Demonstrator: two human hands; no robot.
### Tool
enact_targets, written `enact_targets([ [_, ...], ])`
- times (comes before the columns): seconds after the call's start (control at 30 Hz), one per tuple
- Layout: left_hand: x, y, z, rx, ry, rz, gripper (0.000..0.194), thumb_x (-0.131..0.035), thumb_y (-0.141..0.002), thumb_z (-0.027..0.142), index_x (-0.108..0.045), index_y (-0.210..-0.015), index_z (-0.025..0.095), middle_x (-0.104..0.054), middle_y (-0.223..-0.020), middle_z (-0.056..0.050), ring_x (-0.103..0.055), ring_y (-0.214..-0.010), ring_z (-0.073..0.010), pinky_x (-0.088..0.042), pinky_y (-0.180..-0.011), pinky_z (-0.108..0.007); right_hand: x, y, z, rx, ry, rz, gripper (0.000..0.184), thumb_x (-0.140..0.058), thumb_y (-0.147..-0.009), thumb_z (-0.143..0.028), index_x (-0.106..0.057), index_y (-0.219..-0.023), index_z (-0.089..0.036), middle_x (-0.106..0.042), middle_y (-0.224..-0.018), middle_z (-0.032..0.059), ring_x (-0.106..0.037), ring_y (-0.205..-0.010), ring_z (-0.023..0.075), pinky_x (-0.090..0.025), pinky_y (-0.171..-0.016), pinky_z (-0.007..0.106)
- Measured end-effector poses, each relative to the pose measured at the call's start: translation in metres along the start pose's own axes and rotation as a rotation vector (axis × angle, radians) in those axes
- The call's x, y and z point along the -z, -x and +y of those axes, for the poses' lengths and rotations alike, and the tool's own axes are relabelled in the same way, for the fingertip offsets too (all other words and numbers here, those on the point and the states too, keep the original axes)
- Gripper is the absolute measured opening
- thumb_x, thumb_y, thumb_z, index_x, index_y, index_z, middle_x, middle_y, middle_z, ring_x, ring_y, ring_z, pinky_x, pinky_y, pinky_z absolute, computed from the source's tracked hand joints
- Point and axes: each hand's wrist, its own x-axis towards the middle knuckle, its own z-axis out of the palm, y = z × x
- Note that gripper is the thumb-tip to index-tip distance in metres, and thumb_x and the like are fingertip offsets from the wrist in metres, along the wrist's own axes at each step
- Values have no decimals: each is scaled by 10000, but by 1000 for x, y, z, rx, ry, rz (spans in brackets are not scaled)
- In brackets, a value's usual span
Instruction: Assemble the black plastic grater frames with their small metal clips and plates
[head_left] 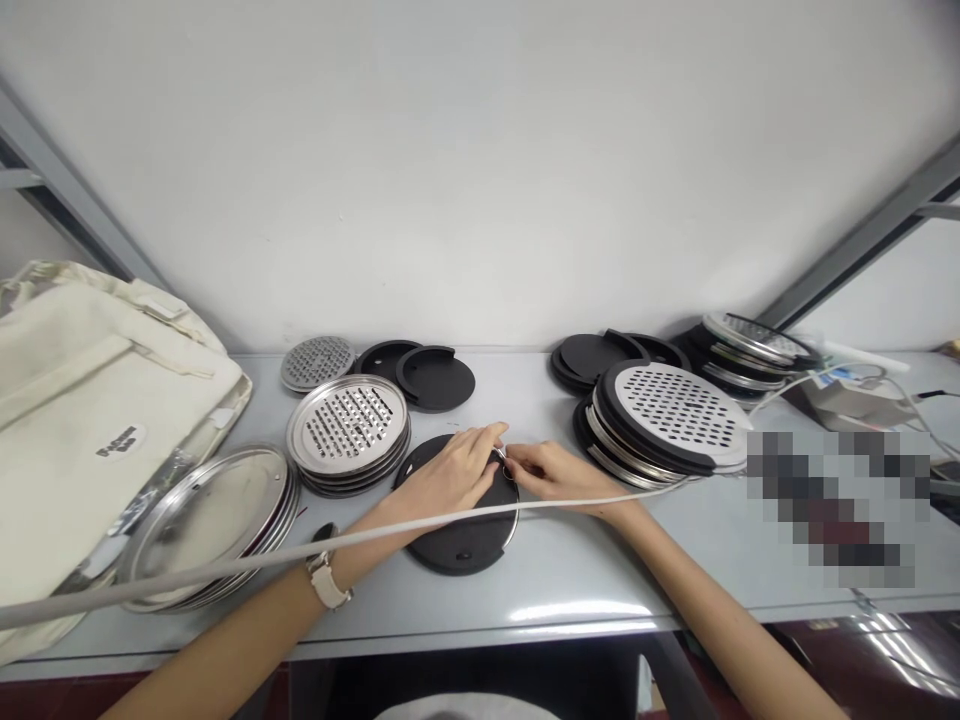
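Mid-table, the left hand (457, 465) lies across a black round disc (450, 542), fingers loosely bent, and the right hand (544, 468) curls nearly closed at its rim, its exact hold hidden; the disc looks light, stiff and slick, best taken by the edge. Left to right: one cream bag (90, 400), one steel-plate stack (202, 520), one loose perforated disc (319, 362), one grater-plate stack (349, 425), two loose black lids (439, 380), then two grater-topped stacks (675, 415).

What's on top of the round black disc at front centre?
The left hand lies over part of the disc, hiding the surface there; the right hand is at the disc's edge.
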Motion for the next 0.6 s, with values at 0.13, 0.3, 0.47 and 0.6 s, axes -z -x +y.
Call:
enact_targets([
  [0.13, 0, -1, 1, -9, -5, -3, 407, -390, -893, 149, -329, -1295, 178, -530, -1179, -102, -499, -1132, -212, -433, -966, -389, 0, 0, 0, 10, -7, -1, 286, -346, -919, -317, -393, -674, -177, -333, -555, -62, -289, -489, 67, -221, -475, 218],
  [0.3, 4, -1, 3, -14, -45, -2, 357, -355, -911, 169, -362, -1267, 179, -524, -1159, -106, -495, -1116, -221, -416, -964, -412, 2, 0, -5, 8, -9, 10, 293, -305, -940, -337, -438, -735, -176, -386, -583, -52, -342, -506, 78, -249, -504, 227],
  [0.47, 4, -1, 3, -19, -84, 9, 365, -398, -889, 161, -367, -1253, 172, -523, -1128, -104, -498, -1088, -235, -417, -945, -422, 2, -1, -7, -13, -1, 17, 315, -288, -948, -355, -441, -737, -178, -427, -599, -39, -392, -535, 95, -276, -534, 238],
  [0.6, 2, -2, 2, -21, -75, 22, 359, -395, -892, 170, -367, -1249, 171, -531, -1105, -104, -509, -1071, -236, -420, -934, -431, 2, -1, -9, -9, -13, 24, 303, -290, -949, -346, -438, -744, -179, -430, -612, -40, -401, -551, 95, -287, -546, 236],
])
